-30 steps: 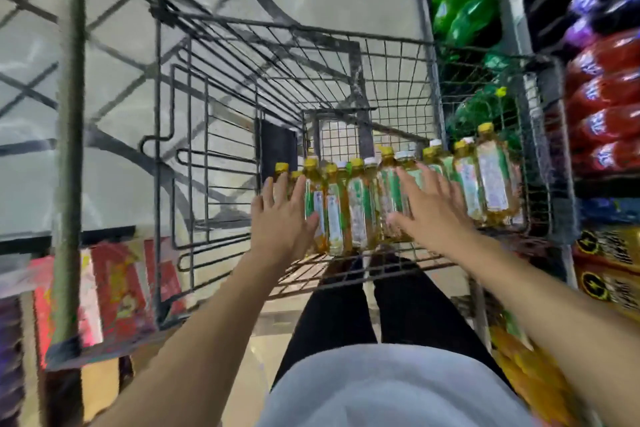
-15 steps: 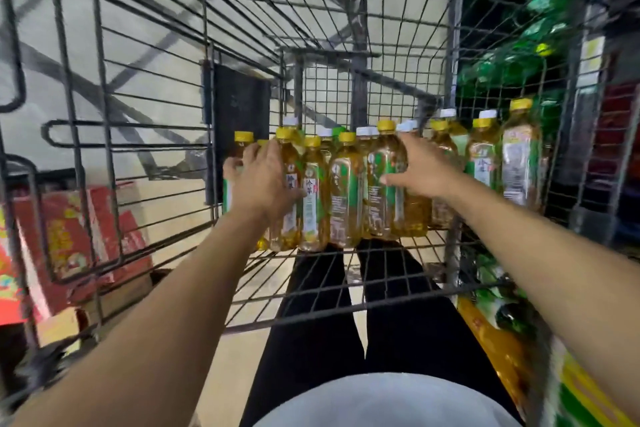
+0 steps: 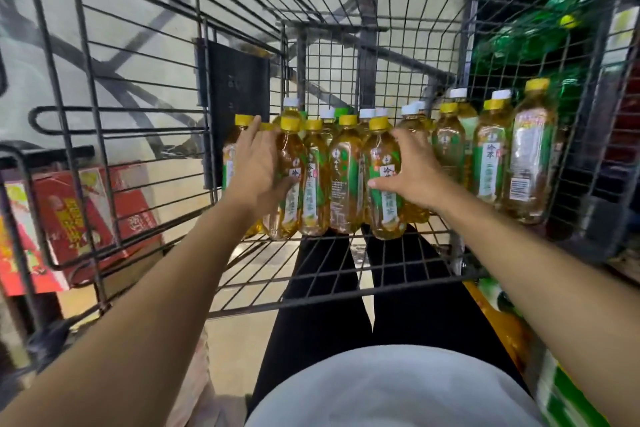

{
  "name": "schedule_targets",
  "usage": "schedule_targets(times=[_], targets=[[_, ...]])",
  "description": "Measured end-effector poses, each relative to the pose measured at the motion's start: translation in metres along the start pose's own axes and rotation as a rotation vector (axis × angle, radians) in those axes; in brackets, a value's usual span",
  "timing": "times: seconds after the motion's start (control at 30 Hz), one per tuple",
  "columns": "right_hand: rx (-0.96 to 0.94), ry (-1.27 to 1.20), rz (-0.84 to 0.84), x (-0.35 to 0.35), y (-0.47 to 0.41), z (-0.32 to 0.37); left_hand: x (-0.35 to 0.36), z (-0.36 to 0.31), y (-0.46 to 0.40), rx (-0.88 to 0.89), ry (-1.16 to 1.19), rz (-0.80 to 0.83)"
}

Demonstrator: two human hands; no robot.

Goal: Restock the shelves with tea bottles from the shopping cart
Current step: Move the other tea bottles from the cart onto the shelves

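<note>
Several tea bottles (image 3: 344,177) with amber liquid, green labels and yellow or white caps stand in a row on the wire floor of the shopping cart (image 3: 332,274). My left hand (image 3: 258,166) wraps the left end of the row, fingers up by the caps and thumb across a front bottle. My right hand (image 3: 414,170) holds the right side of the same group, its thumb on a yellow-capped bottle's label. Three more bottles (image 3: 491,163) stand apart to the right, against the cart's side wall.
Beyond the cart's right wall, a shelf holds green bottles (image 3: 540,35). Red cartons (image 3: 79,215) lie on the floor outside the left wall. A black panel (image 3: 239,107) hangs on the cart's inside. Yellow-green packs (image 3: 554,388) sit low at the right.
My view has come closer to the cart. Both hands went from lying over the bottles to closing round the two ends of a group of them.
</note>
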State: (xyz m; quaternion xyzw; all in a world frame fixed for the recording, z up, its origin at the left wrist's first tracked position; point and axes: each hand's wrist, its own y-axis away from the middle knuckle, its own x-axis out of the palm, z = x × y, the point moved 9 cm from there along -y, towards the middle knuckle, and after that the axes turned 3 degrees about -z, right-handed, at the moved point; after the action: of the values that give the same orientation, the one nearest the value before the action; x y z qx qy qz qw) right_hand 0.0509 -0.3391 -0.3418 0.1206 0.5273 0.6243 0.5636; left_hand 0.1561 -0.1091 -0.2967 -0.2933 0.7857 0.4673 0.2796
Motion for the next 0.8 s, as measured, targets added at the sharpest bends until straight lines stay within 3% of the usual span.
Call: schedule_targets(times=[0.17,0.33,0.47,0.63,0.8], targets=[[-0.143,-0.145,-0.042,0.009,0.028,0.004,0.010,-0.013,0.027,0.086,0.285,-0.010],[-0.109,-0.317,0.017,0.015,0.029,-0.011,0.031,-0.007,0.035,-0.142,0.505,0.077],[-0.104,-0.203,0.057,0.021,0.024,-0.017,0.040,-0.005,0.038,-0.172,0.413,0.173],[-0.081,-0.224,-0.042,0.029,0.024,-0.012,0.037,-0.001,0.032,-0.233,0.404,0.212],[0.018,-0.364,-0.082,0.013,0.038,-0.019,0.024,-0.009,0.046,-0.276,0.828,0.146]])
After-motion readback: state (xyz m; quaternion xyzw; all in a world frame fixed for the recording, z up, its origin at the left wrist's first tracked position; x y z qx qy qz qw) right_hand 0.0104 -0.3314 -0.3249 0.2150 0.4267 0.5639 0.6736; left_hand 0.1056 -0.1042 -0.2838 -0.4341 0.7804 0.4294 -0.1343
